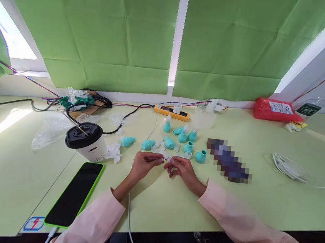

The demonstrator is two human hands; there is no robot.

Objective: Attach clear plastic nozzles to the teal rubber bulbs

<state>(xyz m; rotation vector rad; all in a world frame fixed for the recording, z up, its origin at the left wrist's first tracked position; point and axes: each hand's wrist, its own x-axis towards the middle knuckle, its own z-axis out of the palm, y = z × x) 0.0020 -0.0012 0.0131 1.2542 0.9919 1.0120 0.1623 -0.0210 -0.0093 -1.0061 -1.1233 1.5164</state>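
Note:
My left hand (145, 165) and my right hand (183, 171) meet above the table, fingertips pinched almost together. Between them is a small clear plastic piece (167, 159), partly covered by the fingers; both hands seem to grip it. Just beyond lie small translucent pieces (160, 149) in a loose heap. Several teal squeeze bulbs surround the heap: one with a clear pointed tip stands upright (167, 127), an open-necked one (200, 156) is to the right, and another lies on its side (128, 141) to the left. A clear cap-like piece (188, 154) sits near my right fingers.
To the left stand a lidded paper cup (91, 150) and a green-cased phone (75, 193). A yellow power strip (172, 113) lies at the back. A white cable (129, 207) runs beneath my left wrist. Rightward are a blurred-out object (229, 161), a coiled white cable (288, 167) and a red package (274, 110).

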